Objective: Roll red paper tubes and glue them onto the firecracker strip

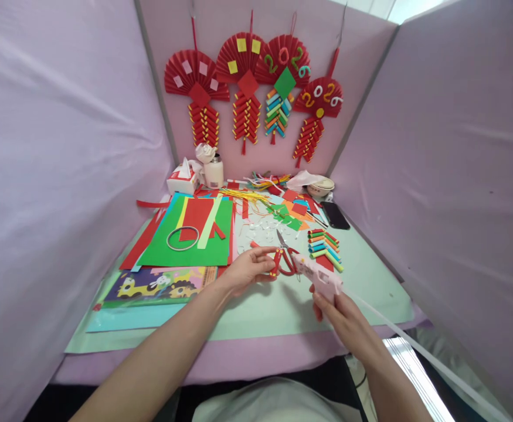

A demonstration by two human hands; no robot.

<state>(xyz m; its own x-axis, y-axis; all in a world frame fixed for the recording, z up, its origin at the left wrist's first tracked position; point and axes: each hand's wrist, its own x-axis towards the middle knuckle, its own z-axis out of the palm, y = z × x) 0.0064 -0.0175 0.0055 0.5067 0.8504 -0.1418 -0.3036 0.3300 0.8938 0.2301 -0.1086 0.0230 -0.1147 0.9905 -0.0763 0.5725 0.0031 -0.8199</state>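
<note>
Between the thumb and fingers of my left hand [251,269] is a small red paper roll [276,262] with yellow bands at its ends. My right hand [335,308] grips a pink glue gun [322,278], its nozzle pointing left toward the roll, though I cannot tell whether they touch. Red-handled scissors [288,258] lie on the table behind the roll and nozzle, blades pointing away. To the right of them, several coloured paper rolls [324,245] are set in a slanted, V-like pattern on a red strip.
Coloured paper sheets [159,255] with a ring [183,228] on top cover the left side. Paper scraps [286,217], a black phone [335,215], a tissue box [183,177] and a white jar [214,173] stand farther back. A white cord [408,340] trails right. Red fan ornaments [282,58] hang behind.
</note>
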